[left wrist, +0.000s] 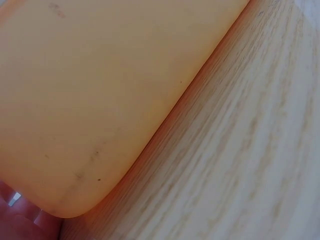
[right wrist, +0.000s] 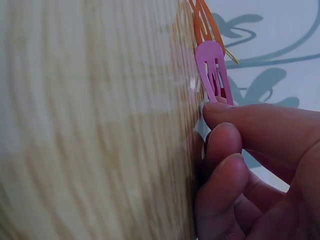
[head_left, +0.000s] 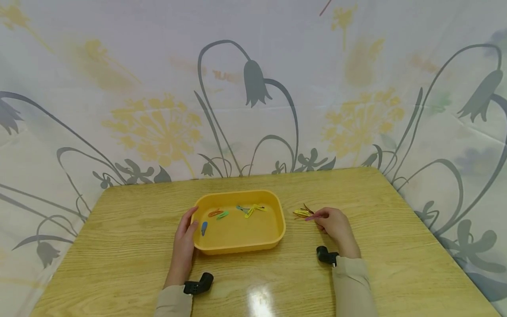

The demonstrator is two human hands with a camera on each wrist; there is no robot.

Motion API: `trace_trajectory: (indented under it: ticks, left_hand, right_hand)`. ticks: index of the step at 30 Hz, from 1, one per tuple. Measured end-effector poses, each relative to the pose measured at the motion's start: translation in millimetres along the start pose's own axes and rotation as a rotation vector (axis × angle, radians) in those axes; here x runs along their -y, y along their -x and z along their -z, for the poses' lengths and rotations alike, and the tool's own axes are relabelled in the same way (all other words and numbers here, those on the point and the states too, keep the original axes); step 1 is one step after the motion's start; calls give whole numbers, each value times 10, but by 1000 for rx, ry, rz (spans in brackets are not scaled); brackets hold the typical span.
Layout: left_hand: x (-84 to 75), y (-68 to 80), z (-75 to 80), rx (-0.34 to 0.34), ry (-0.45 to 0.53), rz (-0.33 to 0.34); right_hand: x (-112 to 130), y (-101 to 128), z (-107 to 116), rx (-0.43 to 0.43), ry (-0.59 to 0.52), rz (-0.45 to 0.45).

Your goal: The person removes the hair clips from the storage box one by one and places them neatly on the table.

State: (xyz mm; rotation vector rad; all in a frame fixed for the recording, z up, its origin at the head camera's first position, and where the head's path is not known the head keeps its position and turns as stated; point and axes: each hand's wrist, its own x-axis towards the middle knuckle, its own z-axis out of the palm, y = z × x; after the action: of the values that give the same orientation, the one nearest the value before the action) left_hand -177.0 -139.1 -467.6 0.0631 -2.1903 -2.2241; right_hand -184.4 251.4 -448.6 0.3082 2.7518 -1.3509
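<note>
My left hand [head_left: 184, 235] grips the left end of a yellow plastic tray [head_left: 241, 252], thumb near the rim. In the left wrist view the tray's outer wall [left wrist: 115, 90] fills much of the picture, with part of the hand [left wrist: 25, 220] at its lower corner. To the right of the tray, my right hand [head_left: 334, 226] pinches a pink snap hair clip [right wrist: 210, 62] between thumb and finger. Beside its fingertips lies a small pile of hair clips [head_left: 302, 212], yellow, orange and dark. An orange clip [right wrist: 207, 22] shows just beyond the pink one.
Inside the tray lie several hair clips: a blue clip [head_left: 204, 228], an orange clip [head_left: 215, 212], a green clip [head_left: 222, 215] and yellow clips [head_left: 251, 211] among them. The wooden table [head_left: 130, 246] meets a flower-patterned curtain [head_left: 253, 132] at its back edge.
</note>
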Motion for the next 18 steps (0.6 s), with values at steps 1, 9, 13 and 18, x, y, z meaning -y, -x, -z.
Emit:
trace_trajectory:
  ticks: [1, 9, 13, 18]
  left_hand:
    - [-1, 2, 1, 1, 1, 0]
    - [-13, 13, -3, 2, 3, 12]
    - [-13, 16, -3, 4, 4, 11]
    - [-18, 19, -3, 3, 5, 14]
  right_hand:
    - [2, 2, -1, 3, -1, -3]
    - [11, -16, 17, 23, 24, -29]
    - [10, -15, 14, 13, 41, -26]
    - [21, -4, 4, -1, 42, -25]
